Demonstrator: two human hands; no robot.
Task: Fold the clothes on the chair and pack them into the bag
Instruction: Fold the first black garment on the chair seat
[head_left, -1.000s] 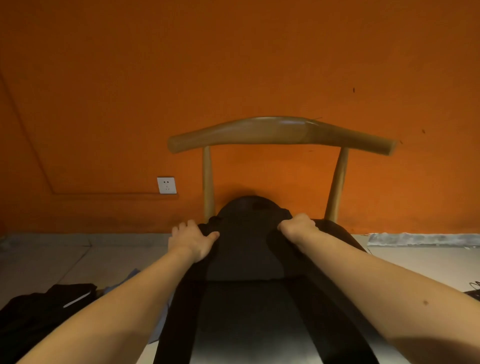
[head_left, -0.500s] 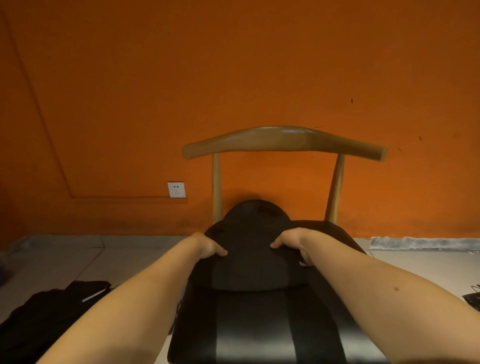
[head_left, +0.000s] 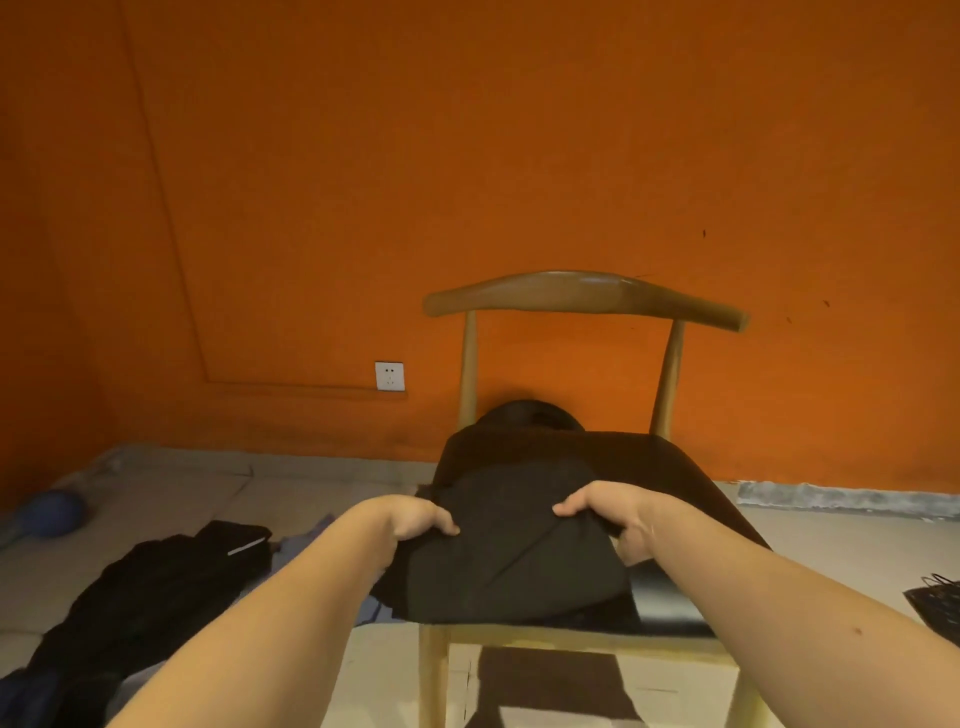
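Currently both hands are on the dark garment (head_left: 514, 556), which lies bunched on the front-left of the wooden chair (head_left: 582, 299) seat. Left hand (head_left: 418, 519): fingers curled down, gripping its left edge. Right hand (head_left: 613, 514): fingers and thumb clamped on its right edge. More dark clothes (head_left: 150, 592) lie on the floor, left of the chair.

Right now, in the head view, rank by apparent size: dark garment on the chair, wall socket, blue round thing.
Largest: dark garment.
Then: blue round thing, blurred, far left.
Smallest: wall socket.
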